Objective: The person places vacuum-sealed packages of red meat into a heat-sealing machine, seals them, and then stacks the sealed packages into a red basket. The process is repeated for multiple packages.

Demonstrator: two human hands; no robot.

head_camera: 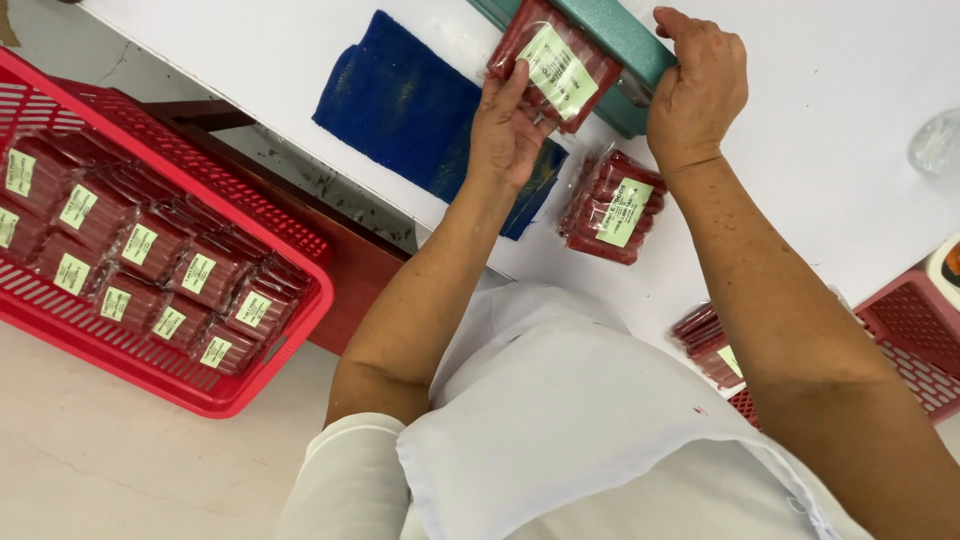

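At far left, a red basket [300, 330] held rows of sealed red packets, well apart from your work. On the white worktop [830, 130], your left hand [505, 130] pinched the near edge of a clear packet of red sticks [553, 65], its far end tucked under the teal sealer bar [620, 45]. Your right hand [700, 85] was closed over that bar. The packet appeared light, its film slick and pliable; gripping the stiffer stick bundle looked soundest. A second packet [612, 207] lay just beside.
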